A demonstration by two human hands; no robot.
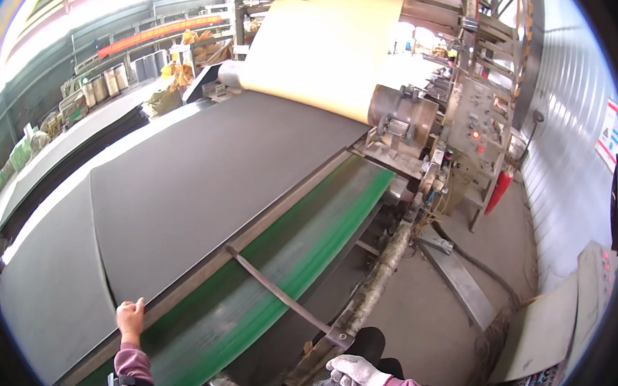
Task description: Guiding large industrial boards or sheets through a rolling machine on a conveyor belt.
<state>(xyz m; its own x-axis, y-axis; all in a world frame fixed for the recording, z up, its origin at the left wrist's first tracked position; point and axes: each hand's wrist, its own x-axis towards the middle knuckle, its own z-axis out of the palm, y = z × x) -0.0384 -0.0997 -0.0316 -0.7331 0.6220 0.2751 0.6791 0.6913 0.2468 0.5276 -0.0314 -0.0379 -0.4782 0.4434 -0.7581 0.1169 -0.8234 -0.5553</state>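
My left hand (pixel 131 320), bare, is at the near metal rail (pixel 196 269) of a long bed, beside the seam between two dark grey sheets. Its fingers are curled closed, and what they may grip there is hidden. One sheet (pixel 212 181) stretches away toward a roller, while the other sheet (pixel 50 270) lies to the left of the seam. In a pale knitted glove, my right hand (pixel 357 374) rests low by my lap. Its fingers are curled in, with nothing visible in them, apart from the sheets.
A wide yellow web (pixel 323 47) runs down to the roller (pixel 395 114). Along the rail runs a green belt (pixel 284 261), crossed by a metal bar (pixel 279 293). Right of these stand a control panel (pixel 477 121) with red lights, a floor plate (pixel 461 285) and a cabinet (pixel 543 331).
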